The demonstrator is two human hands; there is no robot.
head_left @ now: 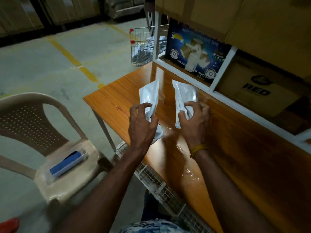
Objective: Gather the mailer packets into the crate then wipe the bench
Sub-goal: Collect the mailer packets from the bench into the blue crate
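Two silvery-grey mailer packets are held just above the glossy wooden bench (117, 101). My left hand (143, 125) grips the lower end of the left packet (150, 95). My right hand (193, 118) grips the lower part of the right packet (184, 96). Both packets point away from me, toward the shelf. A wire mesh crate (156, 184) sits below the bench's near edge, between my forearms. A blue cloth in a clear wrapper (67, 163) lies on the chair seat.
A beige plastic chair (50, 132) stands left of the bench. A white shelf frame (223, 68) at the bench's back holds a blue tape carton (195, 52) and a brown box (255, 88). A wire basket (143, 46) with grey fabric hangs beyond the bench.
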